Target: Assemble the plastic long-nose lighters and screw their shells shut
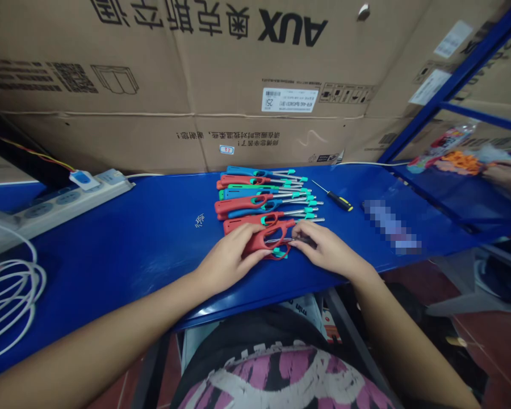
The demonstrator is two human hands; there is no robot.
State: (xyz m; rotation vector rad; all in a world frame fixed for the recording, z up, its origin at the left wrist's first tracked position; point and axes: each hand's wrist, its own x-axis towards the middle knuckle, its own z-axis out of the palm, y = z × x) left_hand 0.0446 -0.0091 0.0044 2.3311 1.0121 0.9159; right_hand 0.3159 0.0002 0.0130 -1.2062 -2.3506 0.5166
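Observation:
Near the front edge of the blue table, my left hand (234,255) is closed round the red casing of a long-nosed gas lighter (259,241). A teal trigger (278,251) shows at its lower side. My right hand (326,247) pinches a small dark part (306,241) at the lighter's front end, where thin wire-like pieces run into the casing. The exact kind of that part is hard to make out. Just behind my hands lies a row of red, blue and green gas lighters (242,203), their metal tubes pointing right.
A black-and-yellow screwdriver (339,200) lies right of the lighters, several small screws (200,220) left of them. A power strip (68,201) and coiled white cable (12,301) occupy the left side. A large cardboard box (174,74) stands behind; a blurred object (389,227) lies right.

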